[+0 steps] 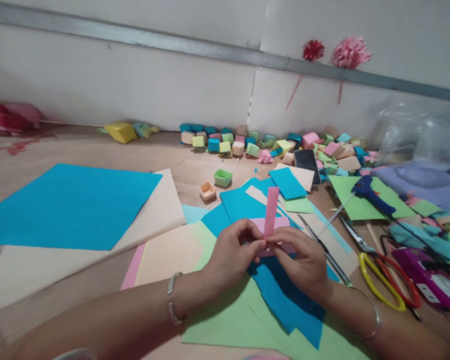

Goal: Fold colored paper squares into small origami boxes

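Between my two hands a narrow pink paper strip [271, 212] stands upright, its lower end pinched by the fingertips. My left hand [234, 252] is closed, thumb and forefinger pressed on the strip's base from the left. From the right, my right hand [300, 255] pinches the same base, its fingers touching the left fingertips. Just behind the hands lies a wider piece of pink paper [283, 222], partly hidden. Under them, blue sheets [281, 285] rest on a light green sheet [217, 315]. Two small open paper boxes, one peach [207, 191] and one green [222, 177], sit beyond.
A large blue sheet [75, 205] covers cream paper at left. To the right lie scissors [382, 280], a craft knife [330, 255], a blue glue gun [373, 195] and a purple device [429, 277]. A phone [306, 162] and several folded paper boxes [213, 145] are along the wall.
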The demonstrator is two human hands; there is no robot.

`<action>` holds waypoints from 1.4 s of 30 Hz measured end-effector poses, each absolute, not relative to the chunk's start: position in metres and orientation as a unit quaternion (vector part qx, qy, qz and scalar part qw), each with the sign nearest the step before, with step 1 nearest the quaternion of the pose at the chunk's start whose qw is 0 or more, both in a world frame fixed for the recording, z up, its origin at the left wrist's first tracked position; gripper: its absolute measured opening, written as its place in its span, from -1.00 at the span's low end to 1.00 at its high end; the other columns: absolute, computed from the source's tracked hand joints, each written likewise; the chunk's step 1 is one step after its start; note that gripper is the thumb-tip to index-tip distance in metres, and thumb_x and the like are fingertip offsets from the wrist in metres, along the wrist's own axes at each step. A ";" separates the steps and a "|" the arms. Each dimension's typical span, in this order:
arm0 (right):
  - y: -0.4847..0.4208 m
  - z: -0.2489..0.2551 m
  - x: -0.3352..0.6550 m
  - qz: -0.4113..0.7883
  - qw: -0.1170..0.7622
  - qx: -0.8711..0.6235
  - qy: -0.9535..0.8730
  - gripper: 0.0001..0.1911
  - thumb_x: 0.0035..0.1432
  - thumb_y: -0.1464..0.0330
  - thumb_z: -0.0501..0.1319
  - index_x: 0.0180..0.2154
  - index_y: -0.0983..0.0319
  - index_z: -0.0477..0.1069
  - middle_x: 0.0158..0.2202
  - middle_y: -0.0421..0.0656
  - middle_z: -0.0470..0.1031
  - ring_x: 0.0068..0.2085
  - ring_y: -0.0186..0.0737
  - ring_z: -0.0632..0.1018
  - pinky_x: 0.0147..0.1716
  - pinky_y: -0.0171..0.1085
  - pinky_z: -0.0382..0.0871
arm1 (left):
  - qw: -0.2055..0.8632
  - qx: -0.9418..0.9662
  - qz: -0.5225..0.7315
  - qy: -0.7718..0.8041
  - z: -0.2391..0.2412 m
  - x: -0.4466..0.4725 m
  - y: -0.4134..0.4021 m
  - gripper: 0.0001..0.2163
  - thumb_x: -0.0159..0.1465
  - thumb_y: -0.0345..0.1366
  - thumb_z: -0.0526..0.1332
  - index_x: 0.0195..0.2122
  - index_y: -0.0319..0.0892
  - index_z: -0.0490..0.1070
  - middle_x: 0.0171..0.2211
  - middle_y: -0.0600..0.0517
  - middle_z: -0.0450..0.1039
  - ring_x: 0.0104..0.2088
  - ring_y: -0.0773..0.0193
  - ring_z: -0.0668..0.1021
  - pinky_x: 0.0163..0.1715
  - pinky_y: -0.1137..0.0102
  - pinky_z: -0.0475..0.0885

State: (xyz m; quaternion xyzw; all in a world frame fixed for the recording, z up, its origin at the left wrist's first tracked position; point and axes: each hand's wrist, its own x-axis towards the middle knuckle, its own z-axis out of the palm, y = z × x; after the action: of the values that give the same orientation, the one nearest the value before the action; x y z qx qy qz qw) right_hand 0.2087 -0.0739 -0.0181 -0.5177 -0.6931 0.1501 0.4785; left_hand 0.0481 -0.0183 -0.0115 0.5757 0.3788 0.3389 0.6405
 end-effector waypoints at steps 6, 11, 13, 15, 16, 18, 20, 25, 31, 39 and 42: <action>-0.074 -0.017 0.206 0.182 0.508 -0.509 -0.670 -0.83 0.13 0.52 0.22 -0.30 0.14 0.51 -0.33 -0.16 0.57 -0.27 -0.21 0.57 -0.28 -0.23 0.47 | 0.516 0.677 0.383 0.358 -0.010 0.042 -0.018 -0.95 0.13 -0.39 0.29 -0.45 -0.19 0.44 -0.41 0.00 0.49 -0.36 0.29 0.51 -0.39 0.44 0.43; -0.075 -0.020 0.206 0.199 0.536 -0.511 -0.642 -0.84 0.11 0.51 0.26 -0.28 0.15 0.50 -0.32 -0.16 0.56 -0.27 -0.21 0.57 -0.27 -0.22 0.48 | 0.459 0.726 0.382 0.340 -0.007 0.039 -0.020 -0.98 0.16 -0.39 0.29 -0.38 -0.16 0.50 -0.36 0.00 0.53 -0.32 0.29 0.54 -0.37 0.44 0.44; -0.076 -0.020 0.206 0.200 0.538 -0.517 -0.635 -0.85 0.09 0.49 0.28 -0.28 0.14 0.49 -0.32 -0.16 0.56 -0.28 -0.22 0.56 -0.28 -0.23 0.48 | 0.450 0.728 0.383 0.349 -0.005 0.039 -0.022 -0.97 0.17 -0.42 0.28 -0.38 -0.16 0.49 -0.36 0.01 0.53 -0.32 0.29 0.54 -0.35 0.44 0.45; -0.077 -0.020 0.205 0.192 0.532 -0.523 -0.638 -0.85 0.09 0.48 0.29 -0.28 0.14 0.49 -0.33 -0.17 0.56 -0.28 -0.22 0.56 -0.29 -0.23 0.47 | 0.442 0.729 0.382 0.358 -0.003 0.040 -0.023 -0.96 0.18 -0.42 0.27 -0.38 -0.16 0.48 -0.36 0.01 0.53 -0.33 0.29 0.54 -0.33 0.43 0.45; -0.077 -0.019 0.205 0.185 0.528 -0.525 -0.642 -0.86 0.10 0.48 0.29 -0.28 0.14 0.49 -0.33 -0.17 0.56 -0.28 -0.22 0.56 -0.28 -0.23 0.47 | 0.435 0.732 0.381 0.360 -0.003 0.040 -0.024 -0.96 0.19 -0.42 0.26 -0.37 -0.17 0.48 -0.36 0.01 0.53 -0.33 0.30 0.54 -0.32 0.43 0.44; -0.077 -0.018 0.205 0.170 0.522 -0.524 -0.651 -0.85 0.11 0.49 0.28 -0.27 0.14 0.50 -0.33 -0.17 0.55 -0.28 -0.22 0.55 -0.28 -0.23 0.46 | 0.413 0.746 0.380 0.359 -0.003 0.040 -0.024 -0.96 0.21 -0.42 0.24 -0.37 -0.17 0.47 -0.37 0.02 0.53 -0.33 0.30 0.53 -0.31 0.42 0.43; -0.077 -0.017 0.205 0.156 0.518 -0.520 -0.661 -0.83 0.12 0.51 0.27 -0.27 0.14 0.50 -0.33 -0.17 0.55 -0.28 -0.24 0.55 -0.29 -0.24 0.45 | 0.386 0.764 0.378 0.353 -0.003 0.040 -0.023 -0.95 0.22 -0.42 0.23 -0.37 -0.16 0.45 -0.37 0.02 0.53 -0.32 0.30 0.53 -0.30 0.41 0.42; -0.075 -0.015 0.204 0.140 0.514 -0.523 -0.665 -0.82 0.12 0.54 0.25 -0.28 0.15 0.50 -0.35 -0.17 0.52 -0.30 -0.25 0.53 -0.31 -0.26 0.43 | 0.341 0.798 0.385 0.315 -0.007 0.039 -0.022 -0.93 0.25 -0.44 0.19 -0.34 -0.15 0.42 -0.35 0.02 0.51 -0.29 0.29 0.52 -0.29 0.41 0.40; -0.074 -0.014 0.204 0.136 0.527 -0.514 -0.663 -0.83 0.11 0.55 0.26 -0.28 0.17 0.49 -0.36 -0.17 0.51 -0.30 -0.25 0.52 -0.33 -0.27 0.42 | 0.321 0.793 0.428 0.291 -0.011 0.041 -0.023 -0.91 0.25 -0.47 0.19 -0.33 -0.16 0.42 -0.37 0.04 0.50 -0.32 0.31 0.51 -0.33 0.42 0.41; -0.074 -0.015 0.205 0.137 0.539 -0.504 -0.661 -0.82 0.09 0.56 0.28 -0.29 0.18 0.48 -0.37 -0.18 0.51 -0.30 -0.27 0.52 -0.31 -0.28 0.42 | 0.307 0.796 0.441 0.281 -0.010 0.042 -0.023 -0.94 0.24 -0.47 0.22 -0.33 -0.18 0.44 -0.38 0.04 0.52 -0.33 0.33 0.52 -0.33 0.44 0.41; -0.074 -0.015 0.206 0.127 0.540 -0.497 -0.667 -0.80 0.09 0.57 0.28 -0.28 0.18 0.49 -0.35 -0.18 0.51 -0.29 -0.27 0.52 -0.29 -0.27 0.42 | 0.313 0.796 0.437 0.281 -0.009 0.042 -0.022 -0.93 0.23 -0.48 0.22 -0.34 -0.18 0.43 -0.39 0.04 0.51 -0.34 0.34 0.51 -0.34 0.45 0.41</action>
State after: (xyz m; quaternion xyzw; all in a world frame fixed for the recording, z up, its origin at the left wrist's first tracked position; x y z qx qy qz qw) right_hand 0.2055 -0.0741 -0.0150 -0.4966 -0.6675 0.1270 0.5401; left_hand 0.0424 -0.0224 -0.0088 0.7956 0.2806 0.4366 0.3125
